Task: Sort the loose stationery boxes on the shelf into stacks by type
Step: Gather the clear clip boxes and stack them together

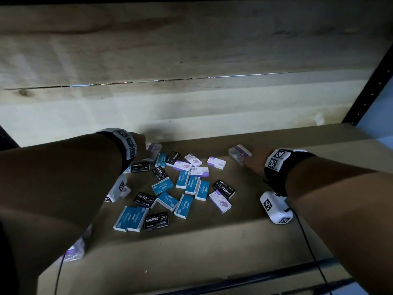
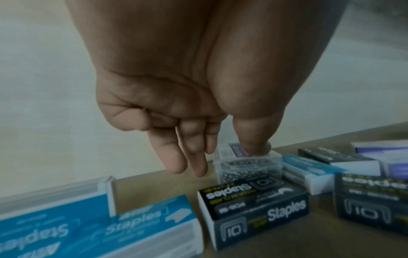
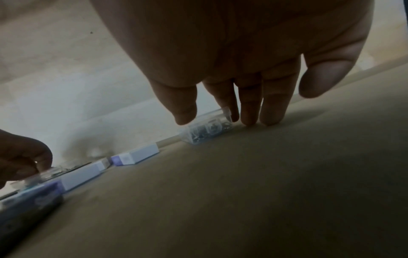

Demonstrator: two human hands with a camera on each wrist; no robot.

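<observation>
the left hand (image 2: 176,108) has its thumb on the lid of a small clear plastic box of metal clips (image 2: 247,165) at the back of the brown shelf (image 1: 244,241), fingers straight behind it, not yet closed round it. the right hand (image 3: 249,73) touches a second clear plastic clip box (image 3: 206,126) with relaxed fingertips. blue, black and purple cardboard staple boxes (image 1: 182,205) lie scattered between. the slick lids could slip, and a dragged wrist might scatter neighbours.
</observation>
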